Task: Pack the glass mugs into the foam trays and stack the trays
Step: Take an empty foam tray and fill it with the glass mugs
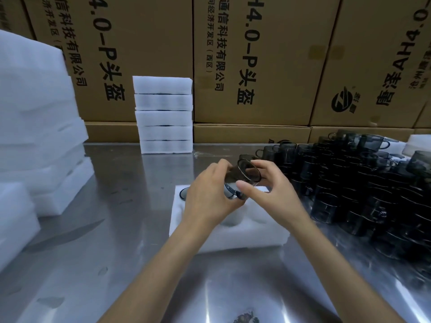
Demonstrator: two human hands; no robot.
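Glass mug (248,174) within both hands' grip

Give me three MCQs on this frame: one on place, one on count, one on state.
1. Where does the pile of loose glass mugs lie?
A. right side of the table
B. left side of the table
C. on the cardboard boxes

2. How many trays are in the foam stack at the back of the table?
A. two
B. five
C. nine

3. What holds the tilted mug over the open foam tray?
A. nothing, it lies in the tray
B. left hand only
C. both hands

Key: 1 A, the dark mugs crowd the right side; 2 B, five white layers show; 3 C, the left hand and right hand both grip it.
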